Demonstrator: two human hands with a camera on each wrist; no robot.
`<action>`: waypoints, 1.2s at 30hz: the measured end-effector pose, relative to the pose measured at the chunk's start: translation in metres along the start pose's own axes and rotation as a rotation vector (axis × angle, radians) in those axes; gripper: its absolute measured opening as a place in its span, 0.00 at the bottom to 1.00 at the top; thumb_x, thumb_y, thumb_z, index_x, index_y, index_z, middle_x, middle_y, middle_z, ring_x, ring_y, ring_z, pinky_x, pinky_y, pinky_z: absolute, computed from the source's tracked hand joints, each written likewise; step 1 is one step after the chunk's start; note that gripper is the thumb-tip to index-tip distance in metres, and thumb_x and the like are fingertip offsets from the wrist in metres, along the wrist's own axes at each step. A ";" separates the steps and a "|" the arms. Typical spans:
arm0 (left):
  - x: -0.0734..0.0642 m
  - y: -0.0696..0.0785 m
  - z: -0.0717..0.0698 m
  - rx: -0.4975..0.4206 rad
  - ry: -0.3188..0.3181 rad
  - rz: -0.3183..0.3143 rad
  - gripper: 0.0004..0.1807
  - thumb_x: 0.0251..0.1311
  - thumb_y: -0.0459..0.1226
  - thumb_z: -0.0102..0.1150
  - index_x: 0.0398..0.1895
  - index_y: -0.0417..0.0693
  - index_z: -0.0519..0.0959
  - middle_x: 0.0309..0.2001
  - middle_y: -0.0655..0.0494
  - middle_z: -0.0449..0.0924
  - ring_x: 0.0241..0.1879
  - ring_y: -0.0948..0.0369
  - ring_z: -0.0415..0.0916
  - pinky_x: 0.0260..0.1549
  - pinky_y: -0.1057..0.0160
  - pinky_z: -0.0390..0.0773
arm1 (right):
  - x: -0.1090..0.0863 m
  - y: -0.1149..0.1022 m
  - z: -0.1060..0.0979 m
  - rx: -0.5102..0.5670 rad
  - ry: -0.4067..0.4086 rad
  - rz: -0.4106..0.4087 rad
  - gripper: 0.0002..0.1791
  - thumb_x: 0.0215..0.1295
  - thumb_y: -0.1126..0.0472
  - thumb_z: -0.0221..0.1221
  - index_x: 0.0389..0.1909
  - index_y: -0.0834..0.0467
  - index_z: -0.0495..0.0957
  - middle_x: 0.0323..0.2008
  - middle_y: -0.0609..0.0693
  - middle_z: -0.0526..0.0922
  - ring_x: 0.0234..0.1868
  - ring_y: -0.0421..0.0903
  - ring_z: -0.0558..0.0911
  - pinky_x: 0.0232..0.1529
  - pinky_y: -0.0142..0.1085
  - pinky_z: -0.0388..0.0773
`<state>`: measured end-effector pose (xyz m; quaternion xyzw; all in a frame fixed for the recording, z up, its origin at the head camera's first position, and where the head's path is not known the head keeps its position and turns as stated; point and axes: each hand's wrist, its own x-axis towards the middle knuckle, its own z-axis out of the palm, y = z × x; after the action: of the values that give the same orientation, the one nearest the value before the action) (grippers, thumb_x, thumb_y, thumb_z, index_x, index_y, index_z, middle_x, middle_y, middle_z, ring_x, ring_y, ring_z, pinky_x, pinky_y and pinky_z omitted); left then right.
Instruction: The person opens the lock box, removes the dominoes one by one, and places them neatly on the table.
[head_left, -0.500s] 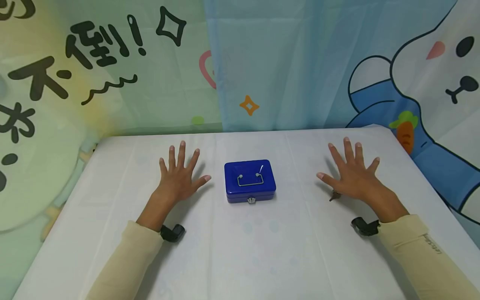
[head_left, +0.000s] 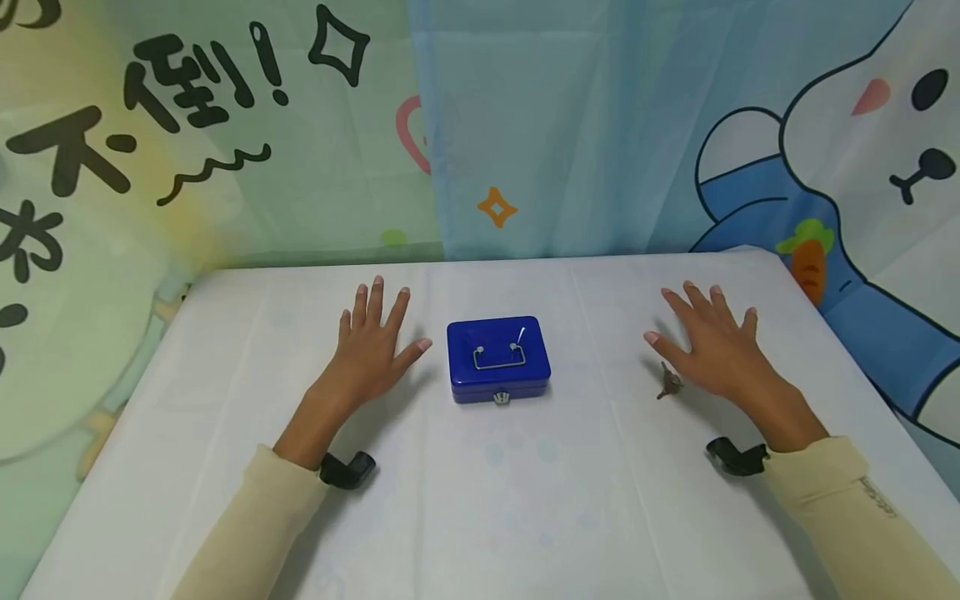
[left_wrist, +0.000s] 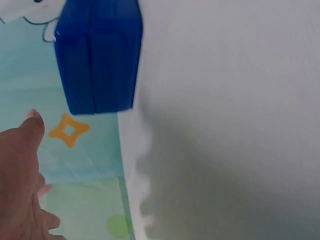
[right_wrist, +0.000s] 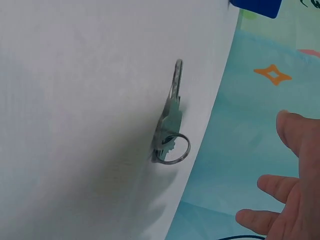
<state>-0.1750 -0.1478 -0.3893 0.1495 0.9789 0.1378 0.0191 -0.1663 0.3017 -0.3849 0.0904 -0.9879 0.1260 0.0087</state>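
A blue metal cash box (head_left: 498,342) with a wire handle on its lid and a lock at its front stands closed on the table, between the two hands. To its left, my left hand (head_left: 367,354) hovers palm down above the cloth, fingers spread, holding nothing. In the left wrist view the box (left_wrist: 100,60) shows its side. My right hand (head_left: 712,354) is likewise held over the table, fingers spread and nothing in it. Just below its thumb lies a bunch of keys (head_left: 670,382); the right wrist view shows the keys (right_wrist: 170,120) on a metal ring.
A white cloth (head_left: 525,500) covers the table. Behind it hangs a printed curtain (head_left: 562,125) in green and blue, close to the table's back edge. Each wrist carries a small black camera (head_left: 348,471).
My left hand has shifted slightly right, towards the box, its fingers closer together. The right hand has turned a little, leaving more of the keys visible. Box and keys stay in place.
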 end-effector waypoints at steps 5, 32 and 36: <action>-0.004 0.008 -0.003 -0.064 -0.006 0.028 0.42 0.71 0.58 0.41 0.78 0.48 0.42 0.76 0.41 0.24 0.74 0.44 0.21 0.66 0.36 0.37 | -0.005 -0.003 -0.001 0.014 0.022 -0.001 0.43 0.68 0.40 0.54 0.72 0.64 0.55 0.71 0.72 0.48 0.70 0.75 0.41 0.55 0.76 0.27; -0.003 0.023 0.017 -0.518 -0.086 0.153 0.36 0.75 0.53 0.40 0.76 0.40 0.52 0.76 0.45 0.46 0.74 0.52 0.43 0.69 0.50 0.48 | -0.030 -0.006 0.003 0.033 0.050 0.043 0.22 0.62 0.56 0.65 0.47 0.71 0.80 0.40 0.71 0.81 0.31 0.61 0.80 0.26 0.50 0.76; -0.003 0.025 0.020 -0.536 -0.115 0.143 0.38 0.74 0.53 0.42 0.76 0.39 0.50 0.76 0.46 0.47 0.74 0.51 0.45 0.68 0.51 0.51 | -0.032 -0.009 0.002 0.057 -0.015 0.100 0.20 0.63 0.55 0.64 0.42 0.71 0.80 0.33 0.66 0.81 0.26 0.54 0.77 0.21 0.43 0.73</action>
<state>-0.1635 -0.1206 -0.4017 0.2153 0.8918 0.3841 0.1038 -0.1336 0.2983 -0.3860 0.0419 -0.9872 0.1537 -0.0075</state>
